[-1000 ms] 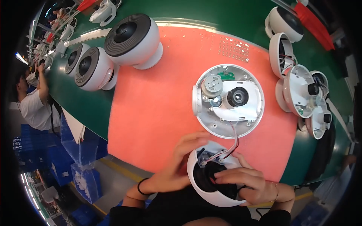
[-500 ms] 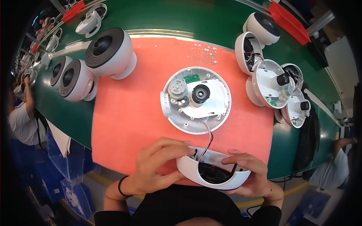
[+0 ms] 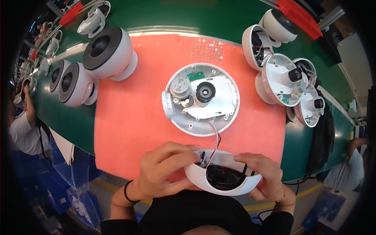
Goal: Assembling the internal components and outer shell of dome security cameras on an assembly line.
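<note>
Okay, left hand (image 3: 164,172) is gripping the left end of a white shell (image 3: 237,190), fingers over the rim, thumb underneath. Right hand (image 3: 264,176) has the other end, fingers curled on the rim. Shell's in both hands at the near edge of the orange mat (image 3: 129,121), open side up, dark interior visible. Thin wires (image 3: 214,150) run from its left part to the round white housing (image 3: 196,129), which lies open on the mat just beyond. Inside that: silver motor (image 3: 180,87) left, black cylinder (image 3: 205,92) near centre on a white plate (image 3: 225,88), green board (image 3: 196,76) at the far side. Farther out, rows of small shiny parts (image 3: 209,49) at the mat's far edge. Three black-faced white units (image 3: 117,58) at left, several opened units (image 3: 280,76) at right, red bin (image 3: 299,17) beyond those. Green table (image 3: 168,13) under everything. Co-worker (image 3: 24,129) far left.
</note>
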